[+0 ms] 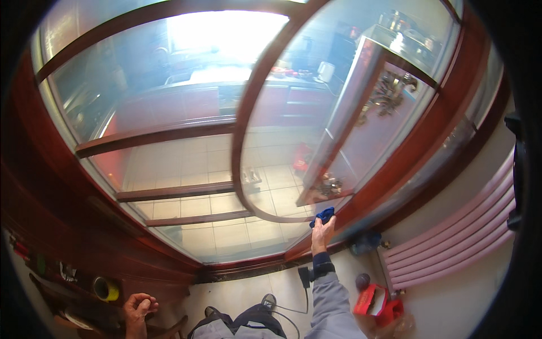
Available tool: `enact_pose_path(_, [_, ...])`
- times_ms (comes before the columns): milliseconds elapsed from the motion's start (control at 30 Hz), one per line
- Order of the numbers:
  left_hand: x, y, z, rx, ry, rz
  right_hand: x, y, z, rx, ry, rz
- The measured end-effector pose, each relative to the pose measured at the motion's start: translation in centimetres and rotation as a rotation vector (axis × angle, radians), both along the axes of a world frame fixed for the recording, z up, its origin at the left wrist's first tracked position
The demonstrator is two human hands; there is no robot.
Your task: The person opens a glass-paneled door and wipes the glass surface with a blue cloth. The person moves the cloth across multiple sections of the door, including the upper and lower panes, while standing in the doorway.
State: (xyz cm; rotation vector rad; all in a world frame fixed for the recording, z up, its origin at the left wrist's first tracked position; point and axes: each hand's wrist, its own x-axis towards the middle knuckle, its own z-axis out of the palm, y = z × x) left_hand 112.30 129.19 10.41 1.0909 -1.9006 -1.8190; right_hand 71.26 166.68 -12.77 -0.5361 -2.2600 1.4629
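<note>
My right hand (322, 233) grips a crumpled dark blue cloth (324, 217) with the arm stretched forward. The cloth is held up at the lower right of a glazed door (277, 144), near the low end of a curved wooden bar. Brown wooden bars (182, 191) cross the glass on the left. Down at the lower left, my left hand (141, 308) is raised with its fingers curled in and nothing visible in them. A roll of yellow tape (106, 289) is close beside it on a dark wooden surface.
A pink radiator (453, 237) lines the right wall. Below it are a red box (371, 299) and a dark round object (362, 281). A black cable (306, 292) runs over the floor by my feet. Through the glass appear a kitchen counter (186, 91) and a floral-patterned refrigerator (360, 114).
</note>
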Motion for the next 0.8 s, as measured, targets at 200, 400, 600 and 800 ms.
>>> enact_pose_path(200, [3.1,-2.4,-0.9,0.051,0.01,0.054,8.6,-12.4,3.2,0.025,0.005,0.283])
enact_pose_path(400, [6.2,-4.2,-1.3,0.03,-0.017,0.131,17.4,-28.8,7.2,-0.082,0.081,0.91])
enact_pose_path(600, [6.8,-4.8,-1.4,0.018,-0.039,0.153,19.4,-34.2,9.0,-0.009,0.262,1.239])
enact_pose_path(800, [4.6,-3.1,-1.8,0.032,-0.015,0.11,15.5,-20.6,4.4,-0.155,-0.125,0.965])
